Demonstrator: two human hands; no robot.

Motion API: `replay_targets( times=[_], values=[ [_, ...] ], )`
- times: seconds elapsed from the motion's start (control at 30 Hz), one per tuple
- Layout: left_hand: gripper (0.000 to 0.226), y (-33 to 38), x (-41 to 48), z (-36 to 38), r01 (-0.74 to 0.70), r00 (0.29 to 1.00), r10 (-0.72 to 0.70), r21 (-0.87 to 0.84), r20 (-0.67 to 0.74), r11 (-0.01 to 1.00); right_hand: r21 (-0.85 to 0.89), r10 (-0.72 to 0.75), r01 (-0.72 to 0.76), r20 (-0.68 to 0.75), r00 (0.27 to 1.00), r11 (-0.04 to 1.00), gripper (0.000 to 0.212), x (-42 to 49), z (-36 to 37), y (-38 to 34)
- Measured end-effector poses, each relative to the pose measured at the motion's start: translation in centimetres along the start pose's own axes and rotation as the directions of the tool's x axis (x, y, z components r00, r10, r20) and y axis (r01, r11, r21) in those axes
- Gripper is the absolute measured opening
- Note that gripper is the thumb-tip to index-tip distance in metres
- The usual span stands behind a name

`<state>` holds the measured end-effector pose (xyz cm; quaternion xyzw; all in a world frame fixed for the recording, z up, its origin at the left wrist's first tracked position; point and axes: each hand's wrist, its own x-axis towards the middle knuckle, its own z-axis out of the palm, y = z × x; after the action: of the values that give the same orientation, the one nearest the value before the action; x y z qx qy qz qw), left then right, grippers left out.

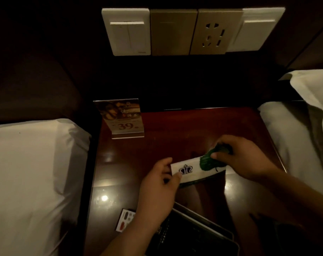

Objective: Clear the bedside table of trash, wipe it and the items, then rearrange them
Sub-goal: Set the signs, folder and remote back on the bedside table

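Wiping appears underway: left hand (157, 187) grips white crown-printed rectangular packet (186, 168), right hand (244, 159) holds bunched green cloth (208, 160) against it; next likely requires turning the packet.

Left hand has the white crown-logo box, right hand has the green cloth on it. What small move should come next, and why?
Probably slide the green cloth along the white box toward the left hand. The right hand pinches the cloth on the box's right end only. The crown logo end is uncovered, gripped by the left hand above the table, so it is likely not yet wiped.
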<state>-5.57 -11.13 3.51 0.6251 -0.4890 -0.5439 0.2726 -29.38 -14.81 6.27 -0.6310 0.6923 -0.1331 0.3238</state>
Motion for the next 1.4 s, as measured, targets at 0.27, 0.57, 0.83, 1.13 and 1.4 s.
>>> replay_targets(
  times=[0.27,0.57,0.83,1.13,1.4],
  values=[
    [0.019,-0.3,1.4,0.1,-0.003,1.000,0.004,0.063,-0.017,0.998,0.406,0.220,-0.131,-0.183,0.958,0.905,0.047,-2.9,2.2,3.0],
    [0.023,0.7,4.4,-0.2,-0.011,0.977,-0.010,-0.098,-0.211,0.995,0.653,0.305,-0.078,-0.242,0.921,0.754,0.024,0.1,5.2,2.2],
    [0.052,1.3,6.4,0.4,0.030,0.982,-0.068,-0.211,-0.177,0.977,0.592,0.296,-0.034,-0.352,0.888,0.805,0.028,5.7,6.0,1.0],
    [0.057,2.0,8.2,0.0,0.019,0.968,-0.109,-0.367,-0.228,0.930,0.546,0.219,0.037,-0.397,0.891,0.837,0.024,8.9,5.6,0.5],
    [0.057,2.3,8.9,-0.1,-0.006,0.950,-0.125,-0.415,-0.287,0.910,0.449,0.125,0.092,-0.431,0.894,0.889,0.029,10.4,5.5,-0.4]
  ],
)
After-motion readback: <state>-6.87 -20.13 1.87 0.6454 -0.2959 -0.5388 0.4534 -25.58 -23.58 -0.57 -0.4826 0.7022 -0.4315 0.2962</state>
